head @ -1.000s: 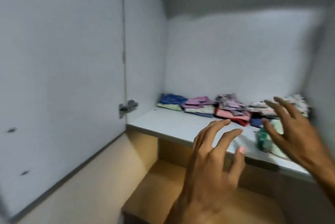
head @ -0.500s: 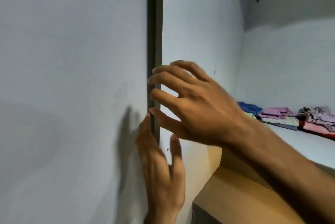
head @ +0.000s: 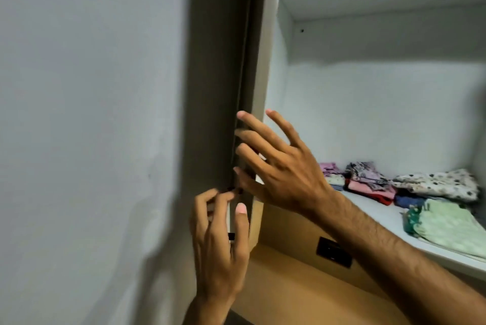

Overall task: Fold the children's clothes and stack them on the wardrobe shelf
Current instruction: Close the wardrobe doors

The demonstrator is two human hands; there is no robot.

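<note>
Both hands are at the edge of the wardrobe door (head: pixel 92 114): the right hand (head: pixel 282 170) reaches across with fingers spread and loose, its fingertips (head: pixel 240 115) against the door's dark edge, while the left hand (head: pixel 219 241) below it has its fingers curled at that same edge (whether it actually grips anything there I cannot tell). The folded children's clothes (head: pixel 368 180) lie in small stacks along the back of the wardrobe shelf (head: pixel 378 215), with a spotted white piece (head: pixel 439 184) on top at the right and a pale green garment (head: pixel 447 227) nearer the shelf's front, well apart from both hands.
</note>
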